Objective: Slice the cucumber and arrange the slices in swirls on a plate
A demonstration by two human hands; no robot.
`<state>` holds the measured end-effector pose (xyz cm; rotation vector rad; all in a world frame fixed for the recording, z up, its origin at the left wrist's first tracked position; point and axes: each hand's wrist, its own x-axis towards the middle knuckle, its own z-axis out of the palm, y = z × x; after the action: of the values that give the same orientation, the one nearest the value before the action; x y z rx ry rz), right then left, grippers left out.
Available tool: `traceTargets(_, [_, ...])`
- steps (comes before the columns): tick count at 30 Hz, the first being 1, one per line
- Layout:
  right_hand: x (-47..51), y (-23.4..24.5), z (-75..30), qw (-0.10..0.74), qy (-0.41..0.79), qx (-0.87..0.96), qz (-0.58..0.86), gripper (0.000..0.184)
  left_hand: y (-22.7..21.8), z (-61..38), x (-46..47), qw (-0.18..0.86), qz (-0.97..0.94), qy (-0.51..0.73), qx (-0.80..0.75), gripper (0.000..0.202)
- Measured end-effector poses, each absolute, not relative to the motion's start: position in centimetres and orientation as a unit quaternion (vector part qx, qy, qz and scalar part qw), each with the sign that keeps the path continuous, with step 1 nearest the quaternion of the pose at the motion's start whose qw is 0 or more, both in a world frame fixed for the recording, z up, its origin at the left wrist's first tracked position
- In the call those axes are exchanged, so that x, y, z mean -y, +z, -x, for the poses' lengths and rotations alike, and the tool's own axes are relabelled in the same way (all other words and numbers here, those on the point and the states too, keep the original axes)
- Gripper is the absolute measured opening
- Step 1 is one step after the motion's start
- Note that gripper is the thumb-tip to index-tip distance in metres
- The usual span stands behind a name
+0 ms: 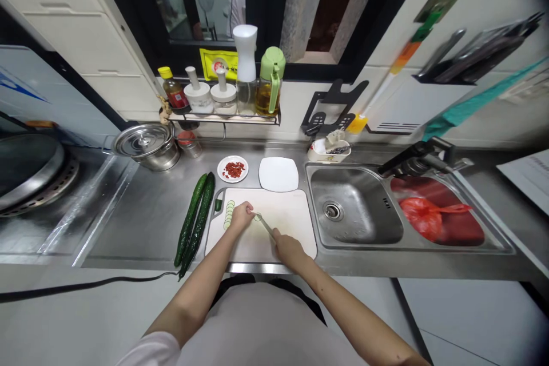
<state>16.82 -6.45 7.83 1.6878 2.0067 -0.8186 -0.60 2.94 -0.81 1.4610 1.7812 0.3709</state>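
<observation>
My right hand (289,250) is wrapped round the handle of a knife (267,227), its blade pointing up and left over the white cutting board (295,211). At the blade's tip is a thin round cucumber slice (258,217). My left hand (242,216) has its fingers bent together at the slice's left edge and seems to pinch it. Just left of that hand, several pale cucumber slices (229,214) lie overlapping in a column. A short dark green cucumber end (218,205) sits at the board's upper left corner.
Two long whole cucumbers (195,220) lie left of the board. Behind it stand a plate of chopped red pieces (234,170) and a white square plate (278,174). A lidded steel pot (148,146) is back left. The sink (355,206) adjoins the right, with a red bag (422,218).
</observation>
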Motion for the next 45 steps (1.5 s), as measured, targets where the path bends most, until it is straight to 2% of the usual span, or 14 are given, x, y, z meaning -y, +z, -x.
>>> traceTargets(27, [7.2, 7.1, -17.2, 0.196, -0.275, -0.722, -0.603, 0.035, -1.2, 0.6, -3.1, 0.399, -0.569, 0.148, -0.703, 0.015])
traceTargets(45, [8.1, 8.1, -17.9, 0.201, -0.289, -0.714, -0.605, 0.041, -1.2, 0.6, -3.0, 0.391, -0.575, 0.147, -0.703, 0.014])
